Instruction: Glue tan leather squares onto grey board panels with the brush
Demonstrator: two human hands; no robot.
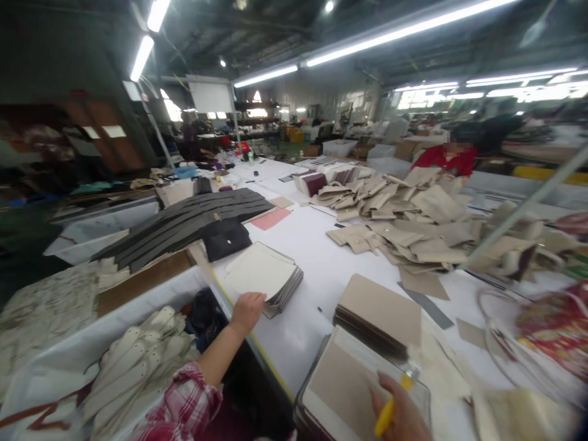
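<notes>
My left hand (248,311) is at the near corner of a stack of cream panels (261,272), its fingers closed on the edge of the top one. My right hand (404,410) is wrapped round a slim yellow-handled tool (384,418) with a pale tip; blur hides its exact kind. That hand is over a near stack whose top beige panel (337,383) has a pale border. Just behind stands another stack of plain beige panels (379,309).
Black folded pieces (225,239) and long dark strips (193,220) lie to the left. A white bin (50,361) holds pale straps. Beige pieces (413,226) are heaped across the table, near a person in red (466,160). A slanted pole (528,208) rises at right.
</notes>
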